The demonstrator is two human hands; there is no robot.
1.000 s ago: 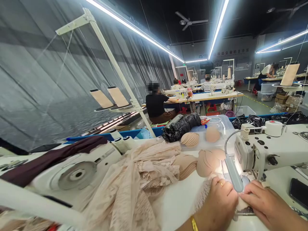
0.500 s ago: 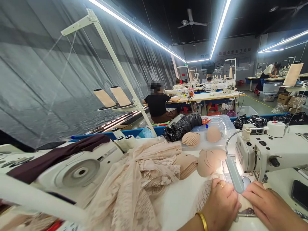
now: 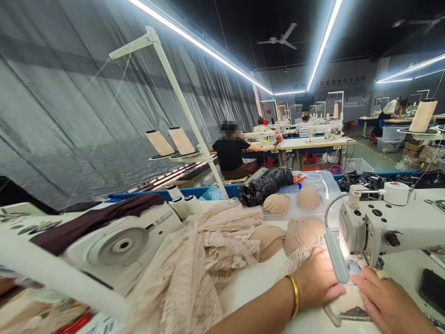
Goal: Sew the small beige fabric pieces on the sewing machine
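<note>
My left hand (image 3: 318,276), with a gold bangle at the wrist, reaches in beside the needle area of a white sewing machine (image 3: 392,220). Its fingers close on pale lace fabric (image 3: 302,256), part of which shows past the knuckles. A grey lamp head (image 3: 336,257) on a bendable neck hides the fingertips. On the other side of the lamp, my right hand (image 3: 382,294) rests on the machine bed, fingers bent and together near the presser foot. Whatever they pinch is covered. Beige moulded cups (image 3: 302,234) lie just behind the left hand.
Heaped lace (image 3: 194,260) covers the table's middle, beside stacked cups (image 3: 273,241). Behind stand a clear plastic bin lid (image 3: 323,185) and a black plastic bundle (image 3: 266,185). A phone (image 3: 433,285) lies right. Another machine (image 3: 121,243) and a thread stand (image 3: 184,102) are left.
My left hand has shifted forward and turned, away from my right hand, showing more forearm. More lace shows beside its knuckles. My right hand is nearly where it was; the view has shifted slightly.
</note>
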